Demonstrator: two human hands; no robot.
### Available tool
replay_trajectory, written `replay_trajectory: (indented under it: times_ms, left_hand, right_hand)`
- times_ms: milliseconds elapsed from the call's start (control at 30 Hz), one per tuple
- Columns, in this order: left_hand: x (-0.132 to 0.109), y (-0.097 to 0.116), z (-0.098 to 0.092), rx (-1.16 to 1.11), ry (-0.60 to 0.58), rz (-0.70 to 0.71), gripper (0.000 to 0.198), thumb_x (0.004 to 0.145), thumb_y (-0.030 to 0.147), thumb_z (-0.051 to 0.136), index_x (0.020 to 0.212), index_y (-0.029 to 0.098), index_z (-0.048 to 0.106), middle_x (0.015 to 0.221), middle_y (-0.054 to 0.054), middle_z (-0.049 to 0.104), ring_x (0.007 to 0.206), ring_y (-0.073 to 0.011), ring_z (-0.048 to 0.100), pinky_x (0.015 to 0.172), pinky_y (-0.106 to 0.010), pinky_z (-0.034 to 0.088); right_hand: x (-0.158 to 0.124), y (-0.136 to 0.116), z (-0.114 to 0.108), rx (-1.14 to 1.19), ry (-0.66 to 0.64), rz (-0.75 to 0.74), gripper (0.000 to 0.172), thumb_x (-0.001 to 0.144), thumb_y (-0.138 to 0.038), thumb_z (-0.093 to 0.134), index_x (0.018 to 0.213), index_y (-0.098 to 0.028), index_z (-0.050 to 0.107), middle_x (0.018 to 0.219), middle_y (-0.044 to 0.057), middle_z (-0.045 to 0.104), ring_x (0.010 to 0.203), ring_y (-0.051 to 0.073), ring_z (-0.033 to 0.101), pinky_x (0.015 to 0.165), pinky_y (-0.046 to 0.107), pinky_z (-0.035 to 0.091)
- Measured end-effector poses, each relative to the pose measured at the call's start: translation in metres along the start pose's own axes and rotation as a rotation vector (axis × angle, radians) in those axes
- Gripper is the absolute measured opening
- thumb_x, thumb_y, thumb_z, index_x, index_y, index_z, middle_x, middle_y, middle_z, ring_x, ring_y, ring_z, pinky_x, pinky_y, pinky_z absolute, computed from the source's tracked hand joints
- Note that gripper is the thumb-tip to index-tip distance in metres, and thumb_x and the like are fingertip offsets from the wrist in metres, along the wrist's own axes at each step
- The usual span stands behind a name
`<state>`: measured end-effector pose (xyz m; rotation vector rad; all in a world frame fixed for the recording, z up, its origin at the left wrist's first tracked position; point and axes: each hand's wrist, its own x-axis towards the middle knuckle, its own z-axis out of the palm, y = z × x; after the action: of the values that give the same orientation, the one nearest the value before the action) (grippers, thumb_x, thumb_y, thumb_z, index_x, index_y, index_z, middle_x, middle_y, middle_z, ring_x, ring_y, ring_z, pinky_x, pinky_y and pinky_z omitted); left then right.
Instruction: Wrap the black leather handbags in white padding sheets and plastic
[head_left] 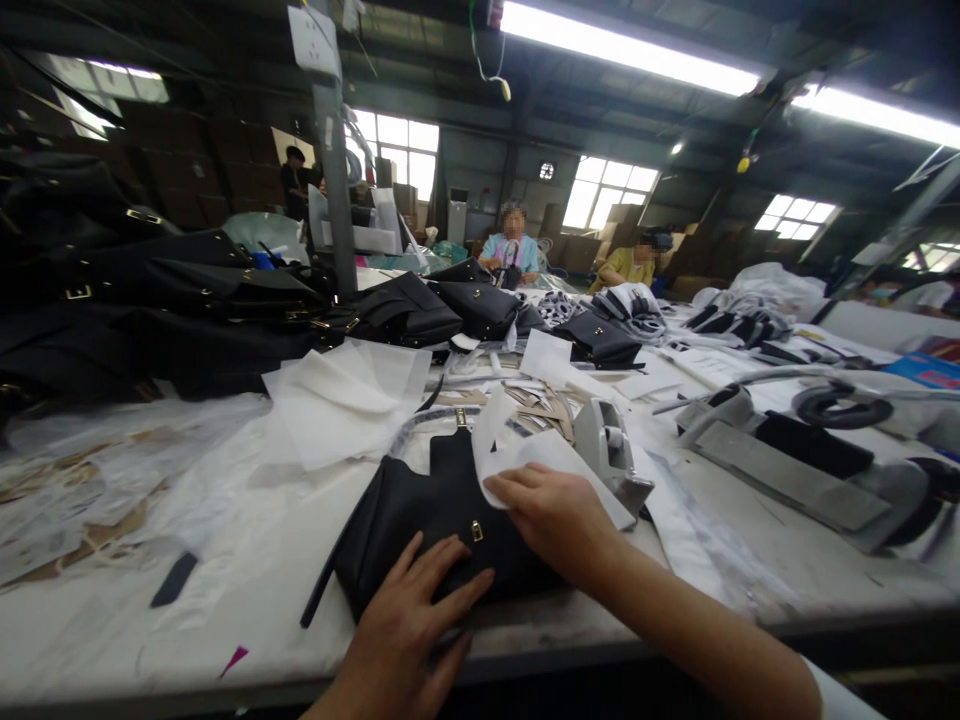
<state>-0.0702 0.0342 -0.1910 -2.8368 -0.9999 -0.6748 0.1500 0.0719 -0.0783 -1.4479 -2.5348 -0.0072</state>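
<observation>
A black handbag [405, 520] with a small gold clasp [476, 531] lies flat on the white table in front of me. My left hand [420, 615] rests on the bag's near side, fingers spread and stretched out. Above the bag's right part, my right hand [555, 510] pinches the edge of a white sheet of paper [491, 455] between thumb and fingers. The sheet curls up over the bag's upper right. A dark strap hangs off the bag's left side, and a gold buckle [461, 418] shows at its top.
A grey tape dispenser [611, 450] stands just right of the bag. White sheets [345, 400] lie to the left, with black bags [405, 310] piled behind. A larger grey device [795, 470] sits at right. Two people sit across the table; another person is farther back.
</observation>
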Motion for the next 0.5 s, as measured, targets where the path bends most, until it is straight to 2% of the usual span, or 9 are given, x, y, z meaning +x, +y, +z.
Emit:
replay_trajectory:
  times_ms: [100,200,267,333,400,500]
  left_hand:
    - [0.0,0.001,-0.002,-0.013,0.011,0.005,0.073,0.077,0.017,0.057,0.146,0.032,0.038,0.142,-0.01,0.052,0.131,-0.0301,0.05,0.103,-0.06,0.045]
    - [0.0,0.003,-0.004,-0.049,0.039,-0.01,0.074,0.073,0.015,0.058,0.144,0.029,0.042,0.136,-0.01,0.058,0.124,-0.0308,0.055,0.1,-0.054,0.051]
    - [0.001,0.004,-0.005,-0.076,0.058,-0.026,0.072,0.071,0.015,0.059,0.141,0.028,0.046,0.131,-0.01,0.062,0.113,-0.0302,0.062,0.092,-0.049,0.056]
    - [0.002,0.005,-0.007,-0.095,0.074,-0.029,0.071,0.068,0.014,0.059,0.137,0.027,0.05,0.126,-0.011,0.065,0.105,-0.0302,0.065,0.085,-0.047,0.059]
    - [0.002,0.005,-0.007,-0.117,0.077,-0.021,0.07,0.064,0.012,0.058,0.133,0.027,0.054,0.122,-0.01,0.067,0.101,-0.0306,0.067,0.082,-0.046,0.059]
    - [-0.001,0.004,-0.003,-0.17,0.048,-0.032,0.062,0.061,0.011,0.059,0.12,0.028,0.062,0.116,-0.007,0.07,0.098,-0.0297,0.068,0.084,-0.045,0.059]
  right_hand:
    - [-0.009,-0.011,0.012,-0.024,-0.166,-0.087,0.035,0.089,-0.015,0.052,0.122,-0.023,0.063,0.116,0.006,0.07,0.092,0.023,0.063,0.077,0.033,0.052]
    - [-0.018,-0.014,0.02,0.024,-0.23,-0.144,0.042,0.089,-0.023,0.056,0.131,-0.027,0.056,0.137,0.006,0.058,0.114,0.028,0.056,0.097,0.044,0.047]
    - [-0.023,-0.014,0.024,0.049,-0.229,-0.113,0.049,0.09,-0.031,0.058,0.138,-0.03,0.05,0.15,0.008,0.045,0.135,0.034,0.04,0.11,0.057,0.033]
    - [-0.027,-0.016,0.028,0.06,-0.249,-0.042,0.052,0.092,-0.037,0.056,0.143,-0.033,0.044,0.157,0.011,0.032,0.144,0.039,0.023,0.111,0.065,0.024]
    - [-0.03,-0.019,0.034,0.069,-0.272,0.011,0.052,0.095,-0.041,0.051,0.146,-0.035,0.04,0.159,0.013,0.026,0.145,0.042,0.019,0.11,0.067,0.023]
    - [-0.031,-0.026,0.043,0.091,-0.262,0.029,0.052,0.098,-0.049,0.041,0.148,-0.038,0.034,0.159,0.014,0.025,0.145,0.044,0.018,0.109,0.069,0.021]
